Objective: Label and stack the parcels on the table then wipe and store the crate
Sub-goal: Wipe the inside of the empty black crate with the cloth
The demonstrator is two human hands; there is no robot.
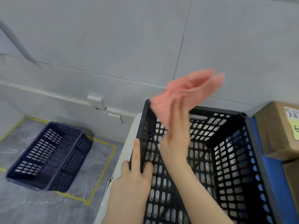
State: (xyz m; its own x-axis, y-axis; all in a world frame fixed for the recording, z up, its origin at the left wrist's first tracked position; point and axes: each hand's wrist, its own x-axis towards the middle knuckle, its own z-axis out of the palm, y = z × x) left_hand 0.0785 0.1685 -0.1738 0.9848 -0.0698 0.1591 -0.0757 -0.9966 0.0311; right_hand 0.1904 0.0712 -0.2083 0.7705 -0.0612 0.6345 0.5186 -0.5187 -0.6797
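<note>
Crate (pixel 202 159), black and perforated all over, stands on the table (pixel 127 146) at its left edge, with a blue surface along its right side. It looks like stiff, light moulded plastic, open and bare inside, so it should lift easily; the slot handle high in the far wall or the top rim seem the natural places to take hold. The left hand (pixel 134 180) clasps the rim of the crate's left wall, its fingers (pixel 136 152) outside and the thumb inside. The right hand (pixel 176 135) is raised over the crate and pinches a pink cloth (pixel 187 92), soft and limp, blurred in motion; wiping looks to be the step in hand. Cardboard parcels (pixel 278 130) carrying labels sit stacked at the table's right edge, beside the crate. Down on the grey marbled floor (pixel 48 207), a dark blue basket (pixel 50 156) lies inside a rectangle of yellow tape, below a pale panelled wall (pixel 113 38) with sockets.
</note>
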